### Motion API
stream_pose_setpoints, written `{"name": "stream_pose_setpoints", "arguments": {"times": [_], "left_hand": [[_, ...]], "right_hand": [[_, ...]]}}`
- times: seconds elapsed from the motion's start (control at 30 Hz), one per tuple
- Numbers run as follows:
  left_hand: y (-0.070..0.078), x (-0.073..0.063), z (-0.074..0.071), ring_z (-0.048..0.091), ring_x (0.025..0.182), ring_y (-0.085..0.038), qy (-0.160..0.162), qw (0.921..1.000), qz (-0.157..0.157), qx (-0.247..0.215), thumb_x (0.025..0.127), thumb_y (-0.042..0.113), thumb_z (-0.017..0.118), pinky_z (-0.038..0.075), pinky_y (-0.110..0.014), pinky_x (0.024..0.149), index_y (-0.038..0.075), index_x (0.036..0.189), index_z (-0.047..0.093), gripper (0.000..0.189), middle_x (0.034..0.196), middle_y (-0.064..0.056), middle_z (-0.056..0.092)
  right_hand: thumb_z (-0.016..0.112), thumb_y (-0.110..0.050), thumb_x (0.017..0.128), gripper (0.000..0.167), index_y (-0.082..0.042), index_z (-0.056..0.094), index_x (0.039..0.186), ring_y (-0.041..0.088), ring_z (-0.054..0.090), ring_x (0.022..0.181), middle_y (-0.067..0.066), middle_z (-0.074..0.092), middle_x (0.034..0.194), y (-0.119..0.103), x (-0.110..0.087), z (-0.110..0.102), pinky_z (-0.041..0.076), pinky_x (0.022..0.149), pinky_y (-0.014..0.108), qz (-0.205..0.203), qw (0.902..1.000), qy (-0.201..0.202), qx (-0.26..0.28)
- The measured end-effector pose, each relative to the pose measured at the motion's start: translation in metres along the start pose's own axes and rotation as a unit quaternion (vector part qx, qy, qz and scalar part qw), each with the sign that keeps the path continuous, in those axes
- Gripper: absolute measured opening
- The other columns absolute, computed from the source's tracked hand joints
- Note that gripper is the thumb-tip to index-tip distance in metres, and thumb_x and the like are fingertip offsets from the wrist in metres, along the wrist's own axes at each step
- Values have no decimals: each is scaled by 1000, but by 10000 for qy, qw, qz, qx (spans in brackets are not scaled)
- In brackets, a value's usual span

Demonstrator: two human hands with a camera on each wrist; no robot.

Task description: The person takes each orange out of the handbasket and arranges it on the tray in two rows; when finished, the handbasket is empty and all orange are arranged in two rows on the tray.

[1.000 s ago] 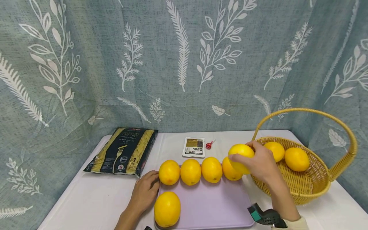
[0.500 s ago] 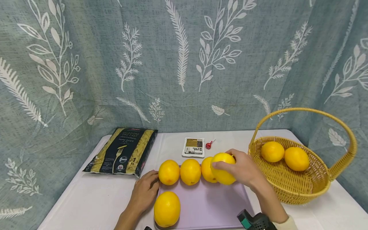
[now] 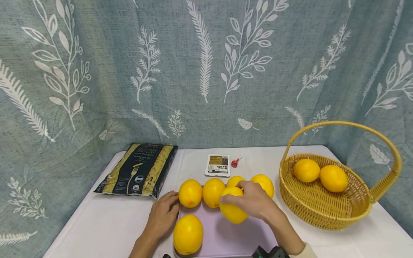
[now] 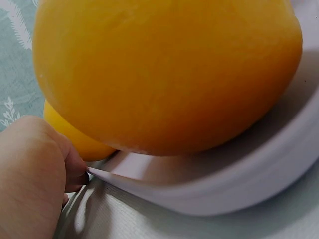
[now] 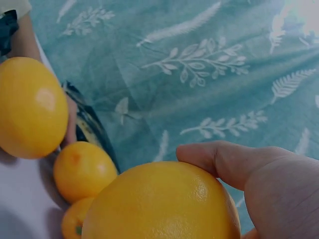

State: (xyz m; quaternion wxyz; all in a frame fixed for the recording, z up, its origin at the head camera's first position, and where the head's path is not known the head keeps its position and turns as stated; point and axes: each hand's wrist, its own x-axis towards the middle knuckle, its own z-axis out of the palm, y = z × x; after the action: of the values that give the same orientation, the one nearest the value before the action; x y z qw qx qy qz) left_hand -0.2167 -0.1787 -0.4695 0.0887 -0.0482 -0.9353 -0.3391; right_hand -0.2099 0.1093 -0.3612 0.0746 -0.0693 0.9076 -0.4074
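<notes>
My right hand (image 3: 255,199) grips an orange (image 3: 233,211) over the middle of the lilac tray (image 3: 213,247), thumb and fingers around its sides. In the right wrist view this orange (image 5: 159,204) fills the lower middle. Several oranges line the tray's far edge, from the left one (image 3: 190,193) to the right one (image 3: 264,184); the held fruit and hand partly cover those between. Another orange (image 3: 188,234) sits at the tray's near left. My left hand (image 3: 162,213) pinches the tray's left rim (image 4: 124,183) beside the far left orange.
At the right stands a wicker basket (image 3: 322,218) with a tall handle, holding two oranges (image 3: 306,170). A bag of penne pasta (image 3: 138,168) lies at the far left. Behind the tray are a small flat packet (image 3: 218,165) and a red lollipop (image 3: 234,163). A curtain (image 3: 206,89) hangs behind.
My right hand has carried its orange leftward and nearer over the tray, uncovering the far right orange. The left hand has stayed at the rim.
</notes>
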Motion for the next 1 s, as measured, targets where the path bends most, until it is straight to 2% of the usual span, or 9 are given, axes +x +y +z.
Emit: {"name": "stream_pose_setpoints", "arguments": {"times": [0.3, 0.47, 0.73, 1.0], "left_hand": [[0, 0, 0, 51, 136, -35, 52, 10000, 75, -13, 95, 11, 58, 32, -66, 113, 0, 124, 70, 34, 139, -11, 62], [0, 0, 0, 52, 135, -35, 74, 9999, 101, 10, 95, 12, 58, 33, -65, 112, 0, 125, 70, 34, 138, -10, 62], [1, 0, -1, 52, 135, -35, 53, 10000, 64, 28, 95, 13, 58, 32, -65, 113, 0, 125, 70, 34, 138, -11, 62], [2, 0, -1, 51, 135, -36, 43, 10000, 46, 28, 95, 12, 58, 32, -65, 113, 0, 125, 70, 34, 138, -11, 62]], "right_hand": [[76, -60, 76, 61, -6, 69, 104, 21, 58, 82, 3, 65, 89, 2, 0, 10, 48, 70, 38, -153, 9986, -320, -396], [75, -59, 77, 50, -12, 68, 92, 20, 57, 75, 2, 63, 81, 4, 0, 15, 46, 63, 36, -243, 9970, -616, -413], [73, -59, 80, 47, -13, 65, 79, 18, 56, 65, 1, 59, 71, 5, 0, 29, 44, 55, 33, -283, 9935, -1090, -185], [68, -64, 83, 52, -12, 65, 75, 17, 55, 62, 2, 57, 66, 6, 0, 42, 43, 54, 33, -247, 9928, -1123, -346]]}}
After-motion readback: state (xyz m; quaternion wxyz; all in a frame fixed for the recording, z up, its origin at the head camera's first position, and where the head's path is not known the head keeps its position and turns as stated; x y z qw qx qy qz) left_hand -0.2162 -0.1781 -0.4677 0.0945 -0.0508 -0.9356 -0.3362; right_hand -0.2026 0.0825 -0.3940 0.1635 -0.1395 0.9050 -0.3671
